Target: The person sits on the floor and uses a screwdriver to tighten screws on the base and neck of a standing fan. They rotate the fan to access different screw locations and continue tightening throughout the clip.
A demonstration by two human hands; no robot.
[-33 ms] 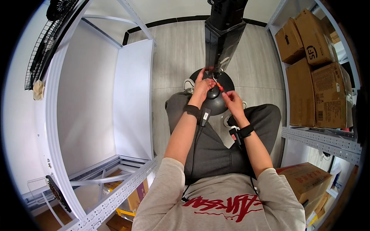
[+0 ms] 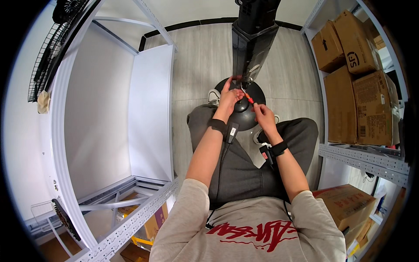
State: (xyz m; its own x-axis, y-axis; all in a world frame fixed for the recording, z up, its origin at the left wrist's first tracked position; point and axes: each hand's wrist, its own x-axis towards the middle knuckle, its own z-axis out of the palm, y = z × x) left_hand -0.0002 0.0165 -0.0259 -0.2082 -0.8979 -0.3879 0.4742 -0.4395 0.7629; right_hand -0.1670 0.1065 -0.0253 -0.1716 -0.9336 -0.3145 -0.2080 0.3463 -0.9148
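A tall black column stands on a round black base between my legs. My left hand is at the column's lower end, index finger raised along it and the other fingers curled around something I cannot make out. My right hand pinches the rear of a red-and-orange handled tool, whose bent metal end reaches up to a fitting at the bottom of the column, beside my left fingers.
A white shelf frame stands at left, with a wire basket and black items. Cardboard boxes are stacked on metal shelving at right, with another box lower down. A wall with black skirting runs behind the column.
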